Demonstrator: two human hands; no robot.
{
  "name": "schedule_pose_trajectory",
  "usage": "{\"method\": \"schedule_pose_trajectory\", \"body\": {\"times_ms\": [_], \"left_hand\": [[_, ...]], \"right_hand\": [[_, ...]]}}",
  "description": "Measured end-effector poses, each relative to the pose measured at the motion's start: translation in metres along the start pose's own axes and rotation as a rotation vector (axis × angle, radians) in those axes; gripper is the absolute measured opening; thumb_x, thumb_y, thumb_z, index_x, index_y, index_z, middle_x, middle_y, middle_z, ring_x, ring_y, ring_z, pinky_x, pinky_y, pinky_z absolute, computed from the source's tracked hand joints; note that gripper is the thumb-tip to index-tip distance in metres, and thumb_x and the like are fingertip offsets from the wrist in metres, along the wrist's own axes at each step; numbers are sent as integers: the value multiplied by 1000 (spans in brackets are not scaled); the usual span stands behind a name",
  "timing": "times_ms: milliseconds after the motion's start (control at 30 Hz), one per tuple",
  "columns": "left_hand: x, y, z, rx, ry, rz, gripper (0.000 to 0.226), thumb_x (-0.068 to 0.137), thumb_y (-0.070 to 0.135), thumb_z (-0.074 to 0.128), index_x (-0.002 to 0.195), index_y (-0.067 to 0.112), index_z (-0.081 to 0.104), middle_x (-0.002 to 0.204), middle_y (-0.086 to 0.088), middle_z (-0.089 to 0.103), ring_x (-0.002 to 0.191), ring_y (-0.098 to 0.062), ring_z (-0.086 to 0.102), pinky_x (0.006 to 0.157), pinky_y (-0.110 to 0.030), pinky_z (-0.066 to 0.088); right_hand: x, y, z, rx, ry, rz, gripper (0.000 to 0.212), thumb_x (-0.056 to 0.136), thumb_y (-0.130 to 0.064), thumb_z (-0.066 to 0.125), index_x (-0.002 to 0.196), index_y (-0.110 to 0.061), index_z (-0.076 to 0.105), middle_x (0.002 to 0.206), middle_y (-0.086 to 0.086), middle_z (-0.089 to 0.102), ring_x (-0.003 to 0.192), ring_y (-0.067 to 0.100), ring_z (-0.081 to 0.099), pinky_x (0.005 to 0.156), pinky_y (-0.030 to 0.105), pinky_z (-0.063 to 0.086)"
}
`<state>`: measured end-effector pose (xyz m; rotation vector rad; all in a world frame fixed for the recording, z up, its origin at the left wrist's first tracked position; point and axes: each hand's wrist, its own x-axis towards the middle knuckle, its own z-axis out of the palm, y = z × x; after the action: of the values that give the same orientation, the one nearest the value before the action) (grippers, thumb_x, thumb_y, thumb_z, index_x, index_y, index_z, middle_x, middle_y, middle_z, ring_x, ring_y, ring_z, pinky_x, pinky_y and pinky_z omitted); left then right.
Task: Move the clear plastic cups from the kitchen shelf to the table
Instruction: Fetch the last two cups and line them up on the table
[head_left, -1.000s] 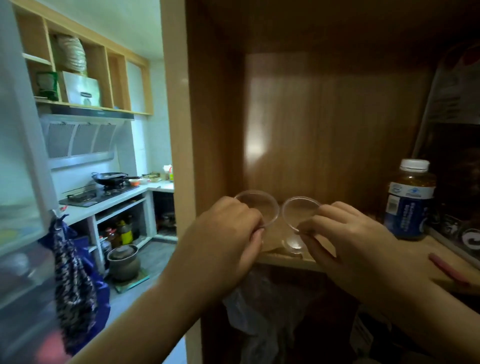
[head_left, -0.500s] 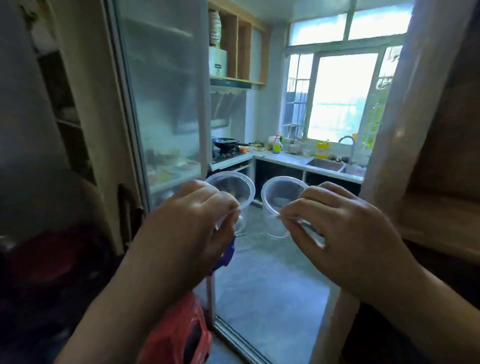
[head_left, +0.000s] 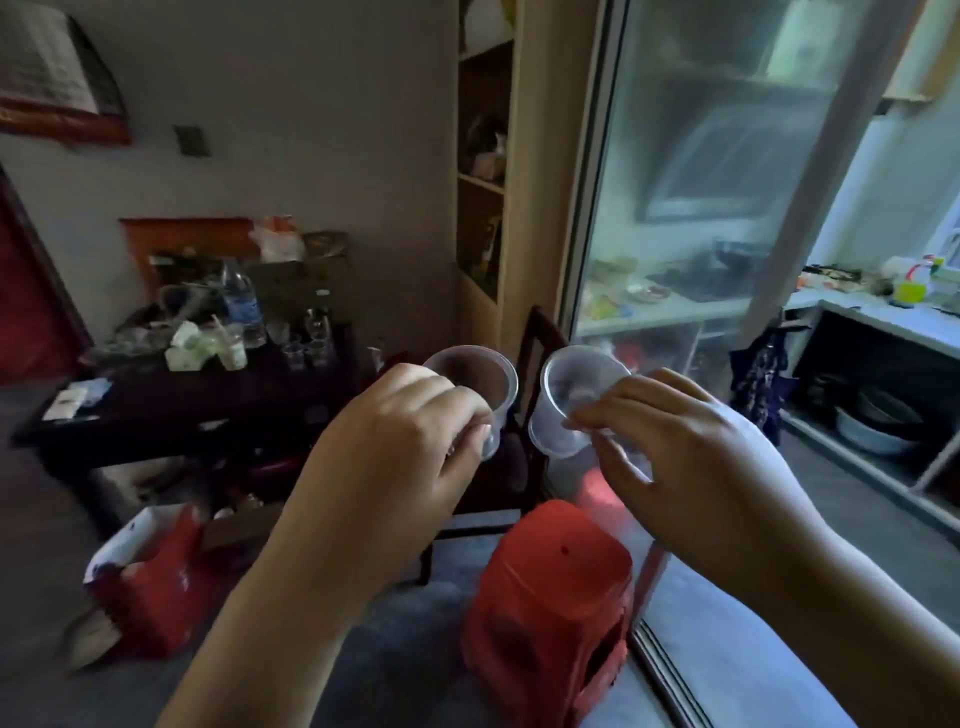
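Clear plastic cups, two: left cup (head_left: 480, 387) pinched at the rim by the left hand (head_left: 400, 447), right cup (head_left: 569, 405) likewise by the right hand (head_left: 670, 447), both carried in mid-air, well apart from the dark table (head_left: 171, 410). Likely very light, thin-walled, easily crushed; hold gently at the rim or lower wall

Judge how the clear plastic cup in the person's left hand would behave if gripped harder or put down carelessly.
The left cup, pinched at its rim by the left hand, looks thin-walled, so it would probably flex under a tight squeeze. It appears empty, hence likely very light. Being narrower at the base, it may tip easily if put down carelessly.
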<state>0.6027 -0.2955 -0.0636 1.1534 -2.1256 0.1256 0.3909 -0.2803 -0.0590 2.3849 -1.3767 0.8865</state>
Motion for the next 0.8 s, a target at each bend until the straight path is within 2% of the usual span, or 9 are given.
{"method": "schedule_pose_trajectory", "body": {"times_ms": [100,200,267,400,600,800], "left_hand": [[-7,-34,-3,47,16,-78,15,85,22,53,82,17,67,76,7,62,86,-9,52,71,-24,43],[-10,-63,5,88,4,-142,18,86,25,50,85,18,67,78,8,63,87,-9,53,73,-23,42],[-9,-81,15,115,-5,-182,18,88,24,50,85,18,67,80,9,63,89,-9,53,74,-23,43],[7,-114,40,175,-35,-233,17,88,24,50,87,18,66,83,7,64,92,-12,53,76,-26,44],[59,-156,81,222,-37,-298,14,88,23,51,88,21,65,82,8,63,91,-12,54,74,-29,47],[106,-192,117,265,-39,-344,11,87,19,55,86,18,66,78,6,61,85,-14,54,73,-26,43]], "right_hand": [[28,-7,34,69,-33,-54,21,79,-11,65,97,-23,68,93,-10,67,88,19,59,67,37,54],[51,-9,72,113,-64,-106,26,76,-8,68,98,-22,67,93,-9,67,86,16,58,70,20,44],[65,-7,98,146,-88,-143,26,75,-5,70,97,-19,68,89,-5,68,82,19,59,70,21,41],[92,8,141,219,-156,-203,21,78,-8,67,97,-17,68,90,-1,68,84,23,60,68,31,51],[142,73,181,269,-148,-218,22,79,-8,65,100,-16,68,88,-1,67,83,25,61,64,37,54],[199,122,224,290,-133,-258,19,84,-17,56,99,-19,67,89,-5,66,86,19,59,64,33,54]]}}
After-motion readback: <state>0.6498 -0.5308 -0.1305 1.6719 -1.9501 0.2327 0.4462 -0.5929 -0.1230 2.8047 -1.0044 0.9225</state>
